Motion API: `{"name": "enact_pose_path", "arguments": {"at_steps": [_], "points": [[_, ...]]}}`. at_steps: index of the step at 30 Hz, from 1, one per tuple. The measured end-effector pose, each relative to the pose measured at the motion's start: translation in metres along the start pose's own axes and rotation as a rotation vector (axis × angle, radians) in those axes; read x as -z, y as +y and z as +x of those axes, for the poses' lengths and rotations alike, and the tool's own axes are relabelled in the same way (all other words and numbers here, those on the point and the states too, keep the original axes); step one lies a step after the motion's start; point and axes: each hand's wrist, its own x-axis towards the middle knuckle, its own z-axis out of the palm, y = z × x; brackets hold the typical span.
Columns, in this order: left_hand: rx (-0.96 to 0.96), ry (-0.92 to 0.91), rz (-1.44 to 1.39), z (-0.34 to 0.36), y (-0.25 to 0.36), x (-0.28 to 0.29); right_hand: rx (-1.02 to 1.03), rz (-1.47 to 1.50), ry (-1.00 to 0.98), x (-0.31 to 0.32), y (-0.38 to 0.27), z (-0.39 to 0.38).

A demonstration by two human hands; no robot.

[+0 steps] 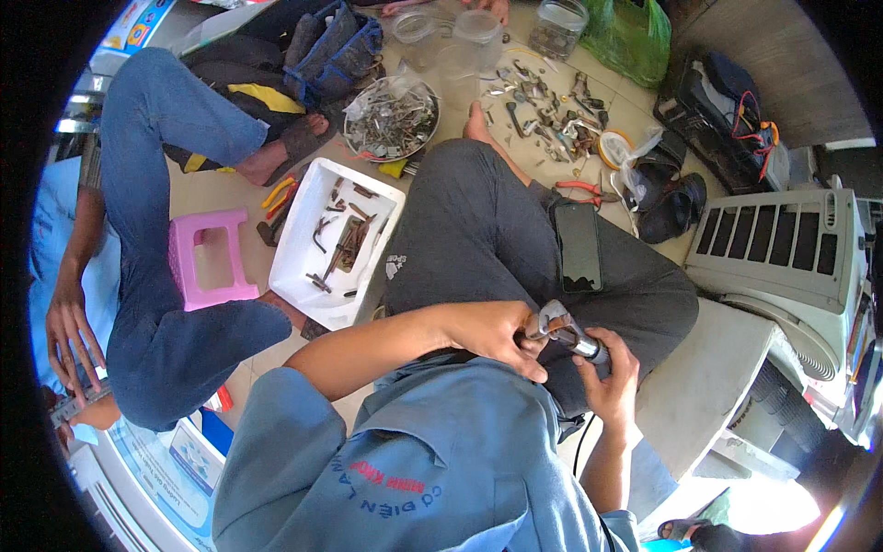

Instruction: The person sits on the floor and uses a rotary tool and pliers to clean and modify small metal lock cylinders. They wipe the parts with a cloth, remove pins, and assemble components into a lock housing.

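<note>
In front of my waist, a shiny chrome tool [578,342] with a tube-like body and a dark end is held between my two hands. My left hand [497,333] has its fingers curled round the head end, and part of that end is hidden by them. My right hand [613,379] grips the dark end between thumb and fingers. The exact kind of tool cannot be made out. A black phone [578,241] lies on my right thigh, just beyond the tool.
Left of my legs stands a white tray [305,235] with rusty metal pieces, beside a pink stool [187,267]. Farther off are a bowl [391,120] of small hardware, scattered metal parts [556,120] and red-handled pliers [581,189]. Another person's hand [69,327] is at far left.
</note>
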Motion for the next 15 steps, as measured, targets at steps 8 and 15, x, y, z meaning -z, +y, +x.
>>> {"name": "enact_pose_path", "arguments": {"at_steps": [8, 15], "points": [[-0.011, 0.736, 0.150, 0.034, -0.045, -0.042, 0.271, -0.170, 0.137, -0.020, -0.005, -0.012], [0.257, 0.684, -0.050, 0.058, -0.085, -0.042, 0.703, -0.365, -0.163, -0.027, -0.059, 0.009]]}}
